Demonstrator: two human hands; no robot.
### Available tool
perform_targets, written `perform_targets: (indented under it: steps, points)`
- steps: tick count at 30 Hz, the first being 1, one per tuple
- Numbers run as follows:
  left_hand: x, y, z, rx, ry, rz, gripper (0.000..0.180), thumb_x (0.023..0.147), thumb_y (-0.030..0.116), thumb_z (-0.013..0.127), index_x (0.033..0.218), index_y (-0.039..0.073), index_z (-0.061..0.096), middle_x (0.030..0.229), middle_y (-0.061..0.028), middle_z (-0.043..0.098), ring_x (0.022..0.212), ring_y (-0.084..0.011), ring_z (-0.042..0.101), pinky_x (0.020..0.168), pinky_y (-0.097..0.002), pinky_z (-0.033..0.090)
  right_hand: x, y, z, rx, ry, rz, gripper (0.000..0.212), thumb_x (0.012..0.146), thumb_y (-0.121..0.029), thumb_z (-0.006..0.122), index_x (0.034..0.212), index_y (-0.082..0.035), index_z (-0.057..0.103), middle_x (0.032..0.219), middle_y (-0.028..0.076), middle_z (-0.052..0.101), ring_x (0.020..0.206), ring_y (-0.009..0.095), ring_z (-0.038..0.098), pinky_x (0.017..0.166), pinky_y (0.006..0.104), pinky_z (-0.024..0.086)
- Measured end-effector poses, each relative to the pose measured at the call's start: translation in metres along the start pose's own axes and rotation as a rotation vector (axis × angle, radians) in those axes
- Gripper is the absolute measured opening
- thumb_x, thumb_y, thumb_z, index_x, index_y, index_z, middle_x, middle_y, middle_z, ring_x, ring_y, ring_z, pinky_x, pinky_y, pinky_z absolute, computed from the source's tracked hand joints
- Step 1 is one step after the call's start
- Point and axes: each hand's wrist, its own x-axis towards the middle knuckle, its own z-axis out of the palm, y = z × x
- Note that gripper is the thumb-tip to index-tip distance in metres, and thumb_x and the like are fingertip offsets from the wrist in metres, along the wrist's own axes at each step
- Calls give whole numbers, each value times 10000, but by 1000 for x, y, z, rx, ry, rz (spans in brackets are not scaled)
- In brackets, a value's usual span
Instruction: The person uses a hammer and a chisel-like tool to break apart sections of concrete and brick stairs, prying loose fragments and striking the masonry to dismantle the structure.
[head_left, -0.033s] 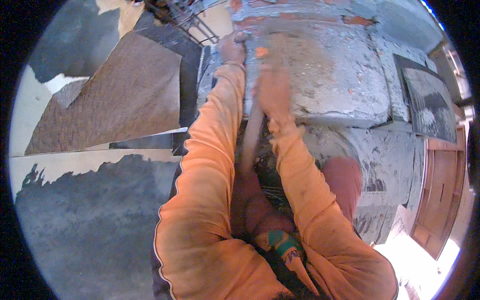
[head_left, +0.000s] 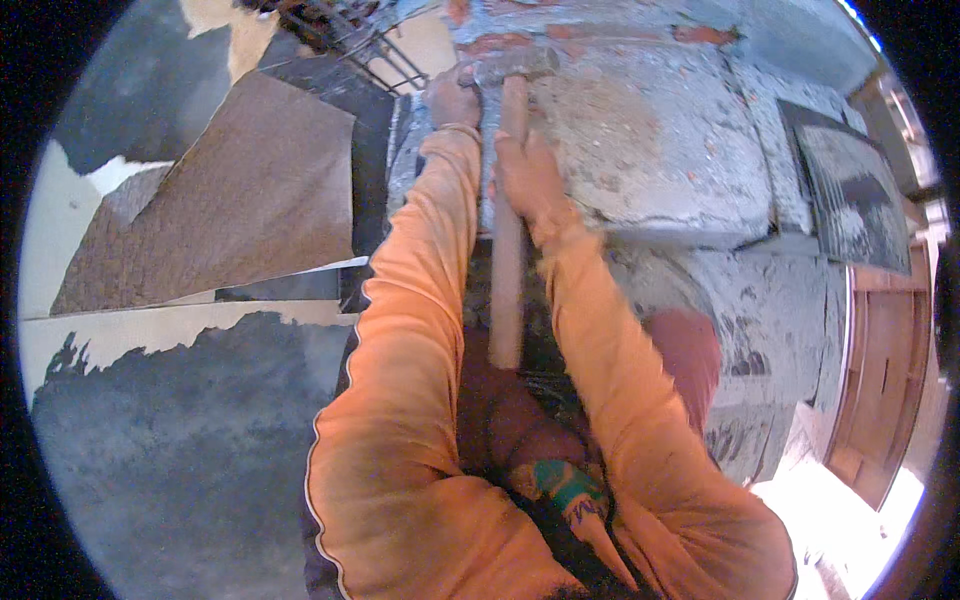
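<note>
Right hand point(head_left: 530, 170) wraps a grey-headed hammer point(head_left: 507, 280) with straight brown wooden handle, head over the rough grey concrete slab point(head_left: 690, 170); likely head-heavy, stiff, best held by the shaft; left hand point(head_left: 454, 100) curled beside the head, contents unclear.

Brown sheet point(head_left: 230, 190) — far left, gray panel point(head_left: 862, 205), wooden frame point(head_left: 885, 380) — right

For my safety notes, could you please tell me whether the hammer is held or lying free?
Held: the right hand grips the hammer by its handle, nearer the head than the free end.
</note>
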Motion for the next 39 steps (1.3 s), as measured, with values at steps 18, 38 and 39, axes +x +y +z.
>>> perform_targets:
  steps: [18, 38, 39]
  points:
    - [0, -6, -22, 262, -99, -46, 372, 737, 138, 599, 1104, 147, 655, 1043, -163, 645, 990, -353, 596, 883, -418, 458, -27, -43, -34, 136, 73, -159, 285, 925, -285, 504, 865, -6, 518, 610, 68, 564, 484, 184, 567, 446, 335, 452]
    - [8, 5, -16, 27, -160, -117, 312, 770, 197, 584, 1049, 79, 657, 966, -201, 654, 946, -377, 596, 880, -421, 431, 21, 19, 3, -261, 15, 26, 343, 918, -339, 513, 824, -9, 522, 626, 82, 586, 471, 186, 570, 454, 344, 463]
    - [12, -10, -23, 113, -133, -88, 339, 757, 180, 588, 1074, 74, 644, 978, -194, 652, 955, -375, 592, 887, -426, 428, 4, -10, -7, -151, -61, 67, 344, 916, -331, 512, 821, 0, 519, 621, 86, 585, 473, 188, 573, 456, 348, 465]
